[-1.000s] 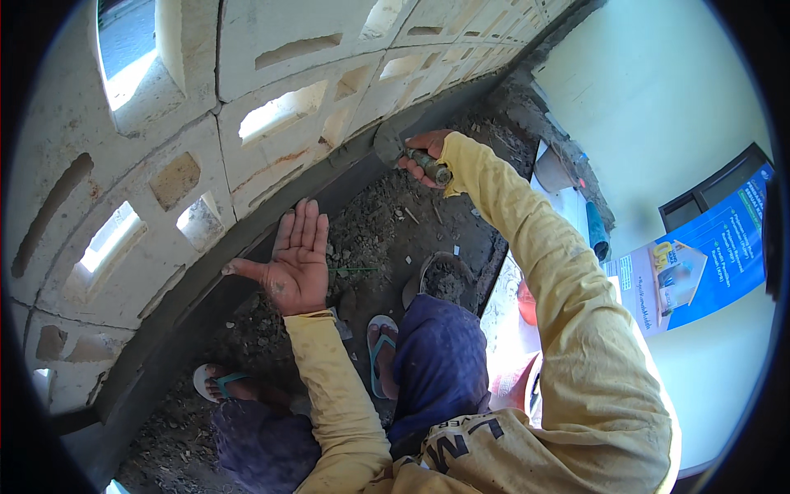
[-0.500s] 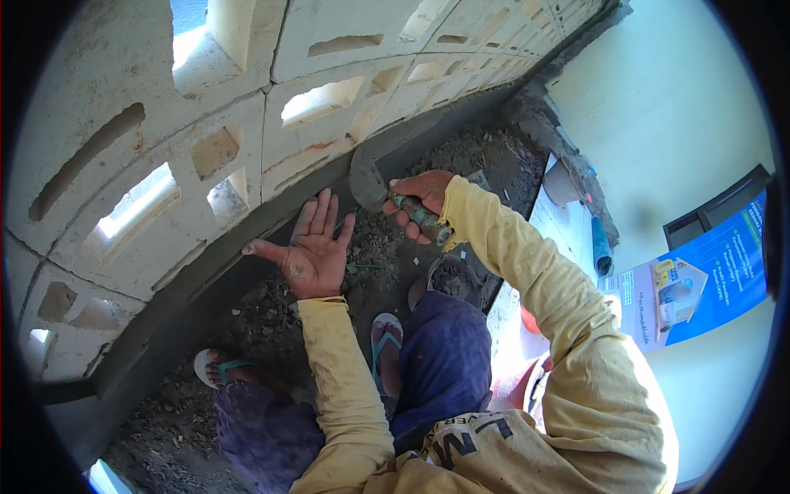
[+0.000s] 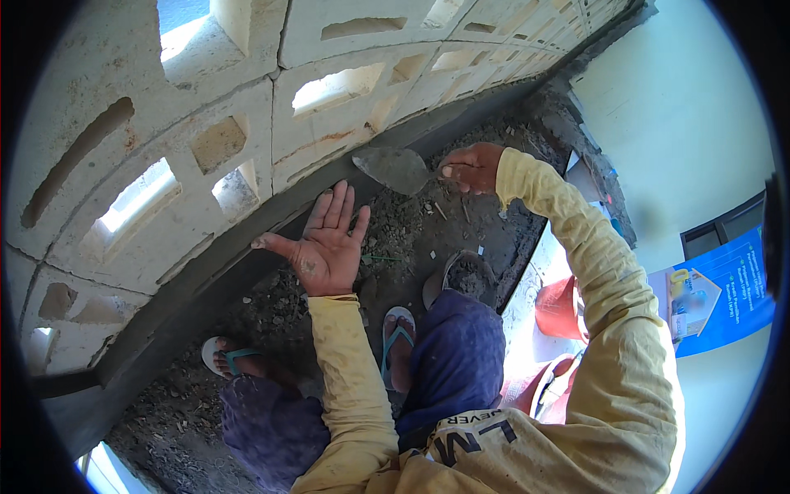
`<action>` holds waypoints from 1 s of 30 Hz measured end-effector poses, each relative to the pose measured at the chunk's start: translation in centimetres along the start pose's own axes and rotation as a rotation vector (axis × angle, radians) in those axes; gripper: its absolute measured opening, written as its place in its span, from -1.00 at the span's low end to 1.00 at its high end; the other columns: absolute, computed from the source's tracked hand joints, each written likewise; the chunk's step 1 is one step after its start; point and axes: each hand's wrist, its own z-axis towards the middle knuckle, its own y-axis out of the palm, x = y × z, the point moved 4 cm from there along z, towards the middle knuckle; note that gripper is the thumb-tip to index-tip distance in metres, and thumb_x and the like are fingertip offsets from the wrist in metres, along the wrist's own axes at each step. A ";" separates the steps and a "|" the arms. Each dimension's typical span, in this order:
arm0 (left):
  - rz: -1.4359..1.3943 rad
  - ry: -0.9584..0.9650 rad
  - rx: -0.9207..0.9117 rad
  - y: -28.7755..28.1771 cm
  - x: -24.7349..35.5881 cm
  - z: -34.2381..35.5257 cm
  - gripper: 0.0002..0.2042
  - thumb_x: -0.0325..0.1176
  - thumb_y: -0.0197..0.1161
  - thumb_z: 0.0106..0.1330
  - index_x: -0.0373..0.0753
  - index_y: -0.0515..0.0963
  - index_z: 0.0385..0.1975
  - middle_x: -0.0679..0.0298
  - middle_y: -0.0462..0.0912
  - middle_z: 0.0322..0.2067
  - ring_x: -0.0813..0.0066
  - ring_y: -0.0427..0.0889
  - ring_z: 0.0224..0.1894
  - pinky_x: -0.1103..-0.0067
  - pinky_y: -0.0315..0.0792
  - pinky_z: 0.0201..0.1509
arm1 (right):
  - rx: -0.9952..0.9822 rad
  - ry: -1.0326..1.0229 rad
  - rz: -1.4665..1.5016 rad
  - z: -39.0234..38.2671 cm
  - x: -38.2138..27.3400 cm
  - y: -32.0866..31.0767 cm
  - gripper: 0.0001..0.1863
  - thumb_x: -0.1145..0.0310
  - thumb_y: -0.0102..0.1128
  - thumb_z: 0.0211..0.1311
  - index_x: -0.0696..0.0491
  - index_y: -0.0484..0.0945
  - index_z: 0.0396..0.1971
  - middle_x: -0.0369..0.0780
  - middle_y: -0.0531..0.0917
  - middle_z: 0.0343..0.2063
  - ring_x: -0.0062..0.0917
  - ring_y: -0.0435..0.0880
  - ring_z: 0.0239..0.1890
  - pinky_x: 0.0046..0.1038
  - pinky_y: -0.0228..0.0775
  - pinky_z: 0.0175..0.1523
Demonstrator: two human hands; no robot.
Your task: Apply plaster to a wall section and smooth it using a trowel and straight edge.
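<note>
My right hand [image 3: 471, 167] is closed round the handle of a trowel [image 3: 395, 170], which the fingers mostly hide. The flat, mortar-grey blade points left, its tip over the grey plastered strip [image 3: 185, 298] at the foot of the wall. My left hand [image 3: 331, 247] is open, palm up and fingers spread, just below the blade and close to the strip. Grey smears mark its palm, and nothing lies in it. Whether its fingertips touch the strip I cannot tell.
A pale block wall [image 3: 300, 132] with openings runs along the far side. Loose soil and rubble [image 3: 276, 317] cover the ground under my sandalled feet. Beside my right knee stands a container of dark mix [image 3: 471, 278]. Red buckets [image 3: 561, 308] and a blue banner [image 3: 732, 288] are at right.
My right hand has moved right with the trowel, and the blade has turned to show its flat face. The left hand stays open in nearly the same place. The view has shifted slightly.
</note>
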 end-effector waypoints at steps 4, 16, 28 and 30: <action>0.056 0.015 -0.028 0.1 0.1 0.0 0.03 0.52 -0.06 -0.19 -0.43 0.39 0.02 -0.03 0.25 0.18 0.20 0.05 0.33 0.18 -0.13 0.36 | 0.025 -0.057 -0.239 2.9 0.0 -1.7 -0.65 0.07 -0.08 0.26 -0.06 0.53 -0.12 -0.33 0.52 -0.60 -0.62 0.45 -0.57 -0.49 0.35 -0.39; 0.061 0.001 -0.107 -0.1 0.1 0.2 0.05 0.50 -0.02 -0.19 -0.47 0.36 0.04 -0.07 0.24 0.18 0.19 0.02 0.34 0.18 -0.18 0.37 | -0.096 0.117 -0.245 2.0 2.3 -3.2 -0.67 0.08 0.02 0.19 -0.06 0.59 -0.17 -0.32 0.58 -0.53 -0.66 0.46 -0.54 -0.54 0.36 -0.43; 0.034 0.035 0.111 0.3 -0.1 0.1 0.08 0.43 0.24 -0.40 -0.50 0.37 0.00 -0.06 0.21 0.19 0.13 0.02 0.33 0.15 -0.19 0.38 | 0.009 -0.120 -0.387 4.9 -0.8 -4.7 -0.65 0.10 -0.01 0.24 0.02 0.57 -0.17 -0.26 0.56 -0.58 -0.57 0.53 -0.51 -0.43 0.38 -0.32; 0.045 0.040 0.133 0.2 -0.1 0.1 0.09 0.43 0.24 -0.41 -0.50 0.36 0.00 -0.06 0.21 0.20 0.13 0.02 0.33 0.15 -0.19 0.38 | -0.012 -0.098 -0.338 5.5 0.8 -5.7 -0.65 0.09 0.00 0.23 0.00 0.57 -0.18 -0.27 0.55 -0.61 -0.59 0.50 -0.56 -0.46 0.36 -0.38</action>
